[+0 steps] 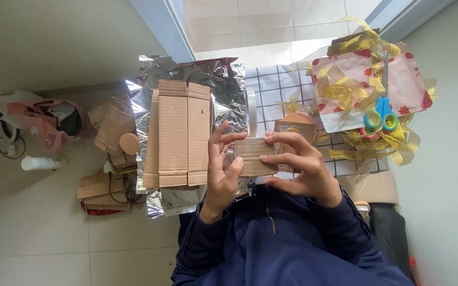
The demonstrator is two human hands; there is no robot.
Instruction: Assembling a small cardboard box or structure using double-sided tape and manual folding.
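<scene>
1. The person held a small piece of cardboard [254,157] up in front of the chest, both hands on it at once, which kept it steady and close under their eyes.
2. The left hand [222,172] was clamped on the piece's left edge, thumb on the near face and fingers curled behind.
3. The right hand [300,167] was closed on the right side, fingers lying across the top and the lower edge so the piece could not twist.
4. Just beyond the left hand lay a flattened cardboard box [178,133] on crinkled silver foil [223,85], spread flat on the floor within easy reach.
5. A roll of clear tape [250,111] stood on edge near the fingertips, beside a white checked cloth [274,85].
6. Farther right, scissors [381,114] with blue and green handles rested on a heap of gold ribbon [356,90] and a pink wrapping sheet [409,87].
7. Off to the left, cardboard scraps [109,130] and a pink bag [43,122] sat well apart from the hands.
</scene>
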